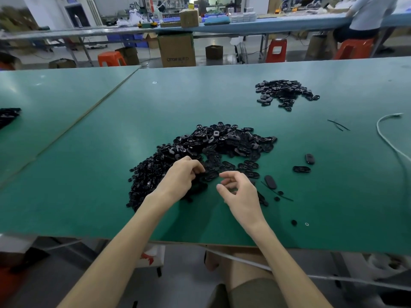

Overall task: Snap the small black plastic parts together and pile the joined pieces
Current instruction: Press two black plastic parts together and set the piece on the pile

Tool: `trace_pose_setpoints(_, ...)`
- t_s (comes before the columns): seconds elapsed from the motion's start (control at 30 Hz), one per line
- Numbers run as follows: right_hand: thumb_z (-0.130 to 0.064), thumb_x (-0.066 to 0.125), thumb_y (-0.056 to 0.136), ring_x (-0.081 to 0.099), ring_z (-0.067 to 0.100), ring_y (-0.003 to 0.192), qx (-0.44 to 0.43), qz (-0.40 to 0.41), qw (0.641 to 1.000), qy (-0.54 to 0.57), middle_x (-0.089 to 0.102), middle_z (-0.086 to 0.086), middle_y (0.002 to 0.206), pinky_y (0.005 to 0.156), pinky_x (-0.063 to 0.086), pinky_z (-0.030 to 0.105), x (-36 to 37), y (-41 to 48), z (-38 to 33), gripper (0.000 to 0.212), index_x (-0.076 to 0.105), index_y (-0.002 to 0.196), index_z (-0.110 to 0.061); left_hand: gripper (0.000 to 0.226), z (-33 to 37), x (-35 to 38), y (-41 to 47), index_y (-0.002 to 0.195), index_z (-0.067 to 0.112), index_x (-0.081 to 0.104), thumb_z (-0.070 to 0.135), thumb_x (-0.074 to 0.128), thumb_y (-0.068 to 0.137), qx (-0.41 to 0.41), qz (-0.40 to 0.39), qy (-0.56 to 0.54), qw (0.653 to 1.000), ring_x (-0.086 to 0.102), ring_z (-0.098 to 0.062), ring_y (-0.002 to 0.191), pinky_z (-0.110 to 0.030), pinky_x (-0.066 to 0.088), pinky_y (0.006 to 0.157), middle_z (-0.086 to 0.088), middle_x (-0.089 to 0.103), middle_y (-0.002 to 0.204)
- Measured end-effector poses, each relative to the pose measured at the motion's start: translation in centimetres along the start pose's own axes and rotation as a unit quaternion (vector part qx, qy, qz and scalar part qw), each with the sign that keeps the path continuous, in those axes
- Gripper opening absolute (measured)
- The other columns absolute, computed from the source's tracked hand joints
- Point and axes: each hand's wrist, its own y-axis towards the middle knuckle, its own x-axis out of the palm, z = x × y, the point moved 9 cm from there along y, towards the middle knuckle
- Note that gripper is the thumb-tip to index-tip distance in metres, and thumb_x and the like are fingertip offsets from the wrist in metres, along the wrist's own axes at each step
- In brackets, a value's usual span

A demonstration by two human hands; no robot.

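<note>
A large heap of small black plastic parts [213, 147] lies in the middle of the green table [111, 134]. My left hand [181, 176] reaches over the heap's near edge, and its curled fingertips pinch a black oval part [211, 176] there. My right hand [239, 191] hovers just to the right of it, thumb and fingers loosely curled with nothing between them. A smaller pile of black pieces [285, 93] sits at the far right. Single oval parts [301, 169] lie scattered right of the heap.
A white cable [387, 141] curves along the table's right side. Thin black strips [338, 125] lie near it. More black parts [9, 116] show at the left edge. Behind are another bench, cardboard boxes [176, 50], orange stools and a seated person.
</note>
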Motion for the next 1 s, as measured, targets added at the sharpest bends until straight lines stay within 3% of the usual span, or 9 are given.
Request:
trace_pose_setpoints(0.1,-0.011,0.073,0.095,0.064,0.012,0.091,0.000,-0.001,1.000,0.001,0.064,0.001,0.106,0.086,0.059,0.042,0.0,0.0,0.0,0.023,0.068,0.115,-0.020,0.034,-0.2,-0.4,-0.3,0.112,0.012,0.074,-0.012,0.059,0.094,-0.007,0.024,0.006,1.000,0.061,-0.013,0.093,-0.018,0.049,0.087,0.003,0.058,0.102)
trace_pose_setpoints(0.3,-0.011,0.073,0.095,0.065,0.013,0.091,0.005,0.002,1.000,0.003,0.065,0.002,0.106,0.086,0.059,0.043,-0.2,0.0,0.1,0.022,0.068,0.114,-0.021,0.034,0.0,-1.0,-0.3,0.112,0.016,0.075,-0.005,0.055,0.094,-0.019,0.067,0.068,0.995,0.064,-0.022,0.098,-0.044,0.048,0.099,0.000,0.063,0.111)
trace_pose_setpoints(0.4,-0.011,0.073,0.095,0.065,0.014,0.091,0.003,0.006,1.000,0.006,0.066,0.002,0.105,0.086,0.059,0.043,-0.2,0.1,0.0,0.021,0.068,0.114,-0.020,0.022,0.2,-1.6,-0.3,0.111,0.015,0.074,0.003,0.064,0.095,-0.010,0.097,0.081,0.992,0.064,-0.024,0.100,-0.044,0.048,0.098,-0.002,0.062,0.112)
trace_pose_setpoints(0.57,-0.009,0.072,0.095,0.063,0.010,0.099,-0.021,0.007,1.000,-0.011,0.064,-0.003,0.112,0.090,0.058,0.041,-0.2,0.2,-0.1,0.028,0.069,0.121,-0.020,0.018,-0.7,-1.2,-0.1,0.113,0.018,0.073,0.020,0.072,0.095,-0.046,0.073,0.099,0.991,0.058,-0.026,0.110,-0.043,0.045,0.101,-0.003,0.067,0.111)
trace_pose_setpoints(0.63,-0.010,0.071,0.096,0.053,0.005,0.121,-0.069,-0.025,0.996,-0.056,0.059,-0.010,0.131,0.100,0.054,0.030,0.5,0.1,-0.9,0.041,0.065,0.135,-0.025,0.024,-0.7,-1.2,0.0,0.116,0.018,0.073,0.024,0.075,0.094,-0.048,0.067,0.099,0.992,0.058,-0.026,0.111,-0.044,0.045,0.101,-0.003,0.069,0.111)
trace_pose_setpoints(0.7,-0.019,0.068,0.099,0.031,0.006,0.140,-0.115,-0.080,0.979,-0.150,0.046,-0.017,0.152,0.111,0.041,0.021,2.1,-0.2,-1.5,0.055,0.052,0.150,-0.030,0.030,-0.6,-1.1,-0.1,0.120,0.018,0.073,0.029,0.077,0.092,-0.047,0.059,0.104,0.992,0.059,-0.026,0.113,-0.044,0.045,0.101,-0.004,0.069,0.114)
trace_pose_setpoints(0.8,-0.033,0.059,0.105,0.017,0.008,0.149,-0.136,-0.121,0.936,-0.300,0.035,-0.016,0.163,0.123,0.021,0.025,3.9,-0.6,-1.1,0.060,0.037,0.161,-0.025,0.030,-0.8,-1.2,-0.1,0.118,0.018,0.074,0.027,0.079,0.090,-0.049,0.061,0.088,0.993,0.060,-0.026,0.110,-0.045,0.045,0.101,-0.003,0.069,0.111)
trace_pose_setpoints(1.0,-0.015,0.059,0.104,0.036,0.009,0.133,-0.115,-0.070,0.960,-0.244,0.057,-0.007,0.136,0.112,0.034,0.023,2.7,-0.3,-1.0,0.033,0.059,0.136,-0.016,0.012,-0.9,-1.3,-0.5,0.098,0.019,0.073,0.018,0.079,0.089,-0.059,0.074,0.051,0.994,0.062,-0.022,0.092,-0.043,0.047,0.097,0.007,0.070,0.084)
